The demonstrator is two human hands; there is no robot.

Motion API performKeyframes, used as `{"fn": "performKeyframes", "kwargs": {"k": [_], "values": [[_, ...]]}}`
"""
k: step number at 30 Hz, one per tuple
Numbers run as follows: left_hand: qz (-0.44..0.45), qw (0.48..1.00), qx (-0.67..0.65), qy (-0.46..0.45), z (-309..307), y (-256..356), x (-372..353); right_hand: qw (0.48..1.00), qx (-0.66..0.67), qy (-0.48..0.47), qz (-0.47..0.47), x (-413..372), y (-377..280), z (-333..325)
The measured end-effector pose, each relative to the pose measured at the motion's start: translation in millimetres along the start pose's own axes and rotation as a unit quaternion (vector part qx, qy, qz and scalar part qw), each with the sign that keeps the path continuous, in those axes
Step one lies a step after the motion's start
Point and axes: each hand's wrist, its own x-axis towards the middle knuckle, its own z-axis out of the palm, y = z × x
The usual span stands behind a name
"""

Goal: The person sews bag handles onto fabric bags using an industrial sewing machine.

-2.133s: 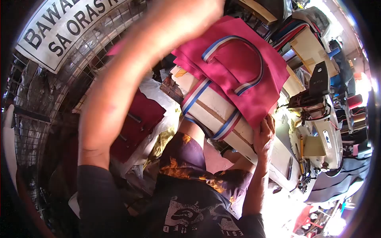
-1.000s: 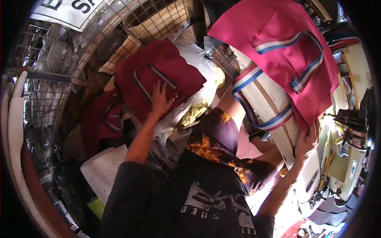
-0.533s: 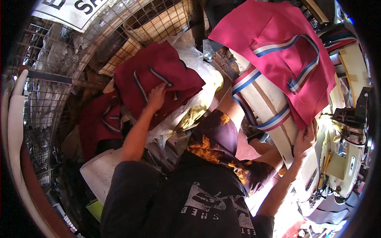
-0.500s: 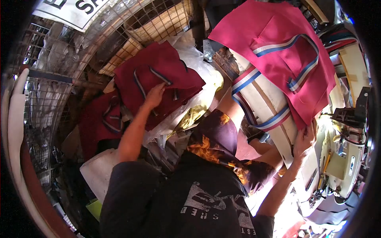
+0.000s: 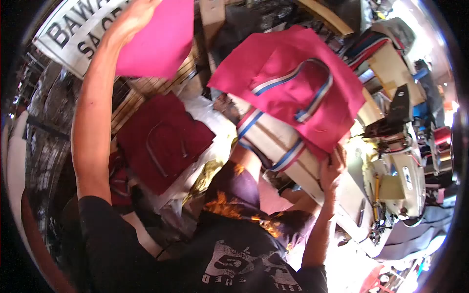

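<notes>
Two hands, set well apart: the left hand is raised at the upper left, gripping a loose pink panel, though its fingertips run into the top edge of the view. The right hand rests against the lower corner of the pink pile, fingers bent — whether it pinches the cloth or only steadies it, I cannot tell.

The raised panel hangs up and to the left of the pile, with the dark red stack below it. The right hand is clearly nearer the pile, which lies just ahead of it across a narrow table; that table's long axis slants from upper left to lower right.

The pink cloth looks smooth and matte, with straight cut edges and pointed corners, the layers slightly fanned. A striped strap in blue and white bends into a loose arch on top. More striped webbing loops over the hard, pale table, while crinkled clear plastic spreads beside the stack.
</notes>
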Motion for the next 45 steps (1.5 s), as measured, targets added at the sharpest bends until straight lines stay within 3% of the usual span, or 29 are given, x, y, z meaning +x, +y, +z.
{"fn": "performKeyframes", "kwargs": {"k": [2,3,5,7,8,9,11,13,15,22,26,27,29,33,35,38,42,45], "values": [[0.102,0.993,-0.056,0.033,23.3,69.2,9.6,1.0,0.016,-0.006,-0.004,3.8,-9.2,-4.7],[0.145,0.987,0.009,0.071,38.5,86.0,11.8,0.999,0.03,-0.015,0.0,6.3,-14.3,-8.1],[0.198,0.98,0.006,0.015,59.1,139.9,-7.6,0.999,0.038,-0.005,-0.004,5.4,-11.3,-5.9],[0.25,0.966,0.065,-0.025,99.1,151.0,-26.3,0.999,0.043,-0.005,-0.008,5.1,-10.1,-6.1],[0.359,0.933,0.004,0.03,138.4,136.6,-32.4,0.999,0.035,0.003,-0.017,4.8,-10.1,-6.0],[0.313,0.94,0.054,-0.124,151.7,139.8,-48.8,1.0,0.025,-0.001,-0.006,3.9,-10.4,-5.9],[0.492,0.869,-0.027,-0.051,229.9,100.6,-69.7,1.0,0.009,-0.013,0.014,2.2,-12.5,-6.5],[0.399,0.895,0.037,-0.194,282.2,54.6,-116.6,1.0,0.008,-0.018,0.02,3.1,-17.7,-8.4],[0.377,0.892,0.187,-0.163,289.5,57.8,-152.3,1.0,0.017,-0.012,0.015,6.1,-21.2,-12.6],[0.322,0.931,0.104,-0.137,292.1,55.7,-163.4,1.0,0.009,0.005,-0.017,4.6,-16.7,-12.2],[0.321,0.939,0.063,-0.107,282.2,54.9,-177.1,0.999,-0.009,-0.018,0.047,-19.7,29.3,6.6],[0.306,0.946,-0.003,-0.107,277.2,52.0,-189.9,0.998,-0.016,-0.015,0.062,-18.4,28.6,5.6],[0.307,0.947,-0.025,-0.088,256.7,38.6,-225.6,0.999,0.029,-0.019,0.014,-8.6,17.4,-2.6],[0.175,0.984,-0.019,-0.034,232.6,-22.4,-324.3,0.999,-0.005,-0.028,0.023,-8.3,19.3,-4.0],[0.031,0.996,0.004,-0.089,223.6,-56.7,-379.1,0.999,-0.002,-0.028,0.02,-9.7,30.6,-3.1],[-0.067,0.982,0.146,-0.098,240.9,-151.8,-461.2,0.999,-0.025,-0.022,0.002,-9.0,32.4,-4.4],[-0.18,0.935,0.296,-0.081,214.0,-205.3,-474.4,0.998,-0.053,-0.016,-0.012,-13.2,48.6,-2.8],[-0.218,0.918,0.312,-0.113,199.8,-228.6,-457.1,0.998,-0.065,0.006,-0.025,-16.9,56.3,0.4]]}}
